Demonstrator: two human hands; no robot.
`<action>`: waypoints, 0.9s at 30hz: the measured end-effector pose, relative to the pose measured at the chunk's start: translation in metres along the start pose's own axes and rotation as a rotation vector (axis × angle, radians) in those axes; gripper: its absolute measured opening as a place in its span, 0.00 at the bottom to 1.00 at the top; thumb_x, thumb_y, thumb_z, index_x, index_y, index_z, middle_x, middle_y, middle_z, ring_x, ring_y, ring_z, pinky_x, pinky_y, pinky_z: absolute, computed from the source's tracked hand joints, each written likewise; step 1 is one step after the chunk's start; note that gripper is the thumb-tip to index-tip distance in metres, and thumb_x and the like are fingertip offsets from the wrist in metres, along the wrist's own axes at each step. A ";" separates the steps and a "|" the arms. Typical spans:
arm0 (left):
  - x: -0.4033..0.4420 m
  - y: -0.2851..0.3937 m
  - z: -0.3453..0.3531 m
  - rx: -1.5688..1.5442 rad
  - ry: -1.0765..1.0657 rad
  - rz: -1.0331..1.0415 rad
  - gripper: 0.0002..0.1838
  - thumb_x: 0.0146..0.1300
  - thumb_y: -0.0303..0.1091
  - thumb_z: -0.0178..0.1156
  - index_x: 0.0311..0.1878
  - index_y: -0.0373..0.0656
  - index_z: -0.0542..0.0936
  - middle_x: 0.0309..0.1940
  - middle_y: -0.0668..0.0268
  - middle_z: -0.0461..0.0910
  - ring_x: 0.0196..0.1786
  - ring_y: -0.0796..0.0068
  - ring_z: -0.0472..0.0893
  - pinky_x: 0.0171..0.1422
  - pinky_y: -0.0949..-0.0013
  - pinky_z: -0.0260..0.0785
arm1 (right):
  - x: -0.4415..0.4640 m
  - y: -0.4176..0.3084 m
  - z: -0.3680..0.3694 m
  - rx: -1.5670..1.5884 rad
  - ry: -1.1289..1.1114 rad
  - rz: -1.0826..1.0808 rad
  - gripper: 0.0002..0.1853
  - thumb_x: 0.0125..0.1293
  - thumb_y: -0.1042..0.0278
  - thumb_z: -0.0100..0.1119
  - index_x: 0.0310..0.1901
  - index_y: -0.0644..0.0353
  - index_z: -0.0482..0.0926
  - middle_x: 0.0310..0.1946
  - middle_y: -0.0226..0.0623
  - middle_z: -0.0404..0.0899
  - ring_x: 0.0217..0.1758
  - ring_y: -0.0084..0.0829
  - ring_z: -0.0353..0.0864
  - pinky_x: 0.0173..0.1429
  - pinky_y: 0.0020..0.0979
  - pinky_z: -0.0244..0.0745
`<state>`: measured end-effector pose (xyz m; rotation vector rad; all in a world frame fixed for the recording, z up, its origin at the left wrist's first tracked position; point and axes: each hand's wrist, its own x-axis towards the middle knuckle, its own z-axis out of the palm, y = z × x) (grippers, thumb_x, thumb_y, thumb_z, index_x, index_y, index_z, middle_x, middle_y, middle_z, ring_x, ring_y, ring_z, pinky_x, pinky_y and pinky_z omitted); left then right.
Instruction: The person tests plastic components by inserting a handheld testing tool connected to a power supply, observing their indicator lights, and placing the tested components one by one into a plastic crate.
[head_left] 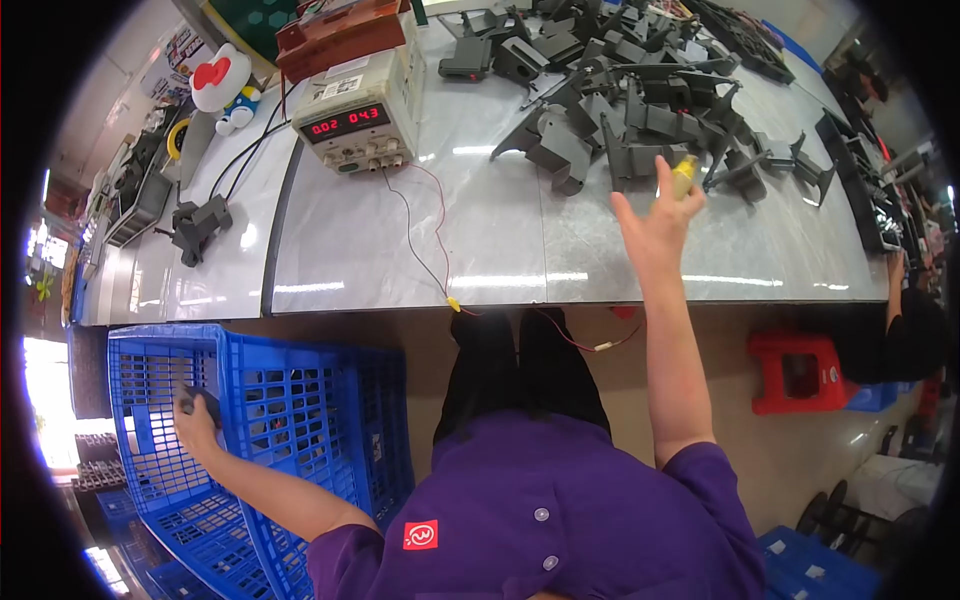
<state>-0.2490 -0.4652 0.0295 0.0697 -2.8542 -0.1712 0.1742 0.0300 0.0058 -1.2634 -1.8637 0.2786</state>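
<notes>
My left hand (194, 426) is inside the blue plastic crate (225, 385) at the lower left, its fingers closed on a dark grey plastic part (207, 403). Over the table, my right hand (657, 228) reaches to the near side of a heap of dark grey plastic housings (640, 110). Its thumb and one finger are spread, while the other fingers hold a small yellow piece (685, 174) whose exact kind I cannot make out. The nearest housings lie just beyond those fingertips.
A power supply (347, 123) with a lit red display stands at the back left. Its thin wires run to a yellow connector (453, 304) at the table edge. Another dark part (198, 229) lies left. A red stool (797, 373) and a person's arm (894, 290) are at right.
</notes>
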 end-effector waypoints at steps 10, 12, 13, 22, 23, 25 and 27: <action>-0.064 0.111 -0.037 -0.887 0.126 0.278 0.20 0.63 0.36 0.56 0.56 0.36 0.72 0.49 0.55 0.77 0.53 0.67 0.76 0.58 0.70 0.66 | 0.037 0.043 0.029 -0.125 0.151 -0.236 0.24 0.50 0.78 0.57 0.52 0.53 0.74 0.51 0.56 0.61 0.52 0.52 0.69 0.54 0.40 0.69; -0.096 0.157 -0.050 -1.159 0.028 0.347 0.15 0.63 0.29 0.56 0.52 0.36 0.75 0.46 0.59 0.78 0.50 0.72 0.76 0.57 0.73 0.67 | 0.044 0.026 -0.001 -0.104 0.272 -0.327 0.18 0.51 0.82 0.54 0.45 0.56 0.79 0.46 0.53 0.66 0.49 0.50 0.71 0.51 0.40 0.71; -0.115 0.179 -0.053 -1.274 -0.083 0.400 0.13 0.63 0.28 0.56 0.49 0.36 0.76 0.43 0.62 0.79 0.49 0.74 0.77 0.56 0.74 0.68 | 0.046 0.020 -0.019 -0.098 0.264 -0.332 0.18 0.51 0.82 0.54 0.44 0.55 0.79 0.44 0.50 0.68 0.47 0.45 0.73 0.46 0.37 0.73; -0.314 0.312 -0.015 -1.167 -0.500 1.388 0.46 0.54 0.48 0.63 0.68 0.37 0.50 0.67 0.48 0.50 0.70 0.50 0.51 0.72 0.56 0.44 | 0.004 -0.012 -0.036 0.210 0.018 -0.085 0.08 0.58 0.73 0.59 0.40 0.59 0.78 0.42 0.38 0.67 0.34 0.26 0.75 0.32 0.21 0.73; -0.329 0.320 -0.020 -0.915 -0.428 1.573 0.48 0.52 0.52 0.63 0.67 0.34 0.50 0.67 0.45 0.48 0.70 0.45 0.49 0.72 0.53 0.43 | 0.000 -0.012 -0.030 0.392 -0.014 0.017 0.08 0.59 0.71 0.59 0.40 0.59 0.78 0.41 0.37 0.67 0.34 0.26 0.75 0.33 0.22 0.73; -0.350 0.335 -0.004 -0.905 -0.593 1.550 0.49 0.51 0.52 0.64 0.67 0.36 0.50 0.68 0.46 0.47 0.70 0.45 0.48 0.71 0.49 0.42 | -0.004 -0.017 -0.032 0.605 -0.094 0.170 0.08 0.59 0.70 0.58 0.41 0.58 0.78 0.41 0.37 0.67 0.33 0.23 0.75 0.35 0.22 0.73; -0.351 0.346 0.000 -1.062 -0.805 1.430 0.50 0.51 0.54 0.63 0.69 0.40 0.48 0.70 0.51 0.43 0.72 0.45 0.41 0.72 0.46 0.38 | -0.001 -0.020 -0.036 0.676 -0.099 0.185 0.07 0.60 0.70 0.57 0.40 0.57 0.79 0.43 0.37 0.66 0.33 0.23 0.74 0.39 0.23 0.77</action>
